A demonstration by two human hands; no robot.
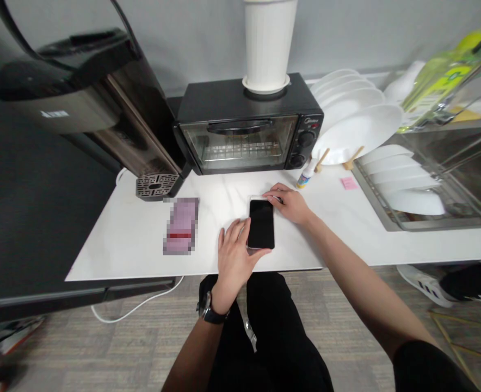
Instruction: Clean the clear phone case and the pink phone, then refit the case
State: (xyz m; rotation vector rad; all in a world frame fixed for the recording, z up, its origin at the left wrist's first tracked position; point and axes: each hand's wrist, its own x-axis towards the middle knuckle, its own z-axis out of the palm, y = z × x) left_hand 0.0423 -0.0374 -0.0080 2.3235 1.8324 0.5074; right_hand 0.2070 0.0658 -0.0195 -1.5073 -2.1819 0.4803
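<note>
A smartphone (pixel 261 224) with a dark screen and a pale border lies flat on the white countertop (pixel 122 234). My left hand (pixel 237 253) is at its lower left, fingers spread, with the index finger at the left edge and the thumb along the bottom edge. At the phone's upper right corner is my right hand (pixel 288 204), its fingers closed around a slim dark object (pixel 278 200), partly hidden. The right fingertips are close to the phone's top edge. Left of the phone lies a pixelated pinkish-purple rectangular item (pixel 182 226).
Behind the phone stands a black toaster oven (pixel 244 122) with a white pot (pixel 270 49) on top. A drinks machine (pixel 130 120) is at left. A small bottle (pixel 306 175), pink sticky notes (pixel 349 183), racked plates (pixel 358 130) and a sink (pixel 391 220) are at right.
</note>
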